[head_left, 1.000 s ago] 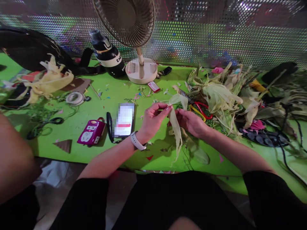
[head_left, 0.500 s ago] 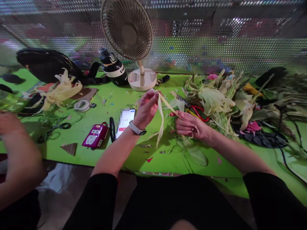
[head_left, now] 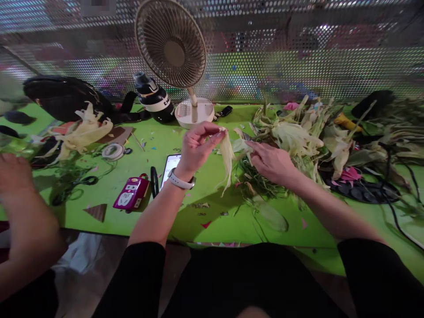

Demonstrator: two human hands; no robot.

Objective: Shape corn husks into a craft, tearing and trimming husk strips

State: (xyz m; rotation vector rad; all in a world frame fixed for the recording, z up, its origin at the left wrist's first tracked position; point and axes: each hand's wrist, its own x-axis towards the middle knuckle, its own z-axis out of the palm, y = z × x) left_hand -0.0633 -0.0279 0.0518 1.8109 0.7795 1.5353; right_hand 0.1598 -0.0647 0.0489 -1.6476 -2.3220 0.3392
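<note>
My left hand (head_left: 200,148), with a pale watch band on the wrist, pinches the top of a pale corn husk strip (head_left: 227,155). The strip hangs down from thumb and fingertips over the table. To its right, my right hand (head_left: 273,164) is palm down, its index finger stretched forward and the other fingers curled. Its fingertips close on another pale husk piece (head_left: 241,145) at the near left of the husk heap (head_left: 291,134); the thumb is hidden. Below that hand lie green shreds and a loose husk (head_left: 270,214).
A fan (head_left: 194,110) and a black bottle (head_left: 155,99) stand at the back. A phone (head_left: 168,170), a purple power strip (head_left: 131,193) and a tape roll (head_left: 113,151) lie left. Another person's arm (head_left: 24,212) rests at far left. A black tray (head_left: 364,192) sits right.
My right hand has let go of the strip's end, turned palm down and moved up to the husk heap. The strip now hangs from my left hand alone.
</note>
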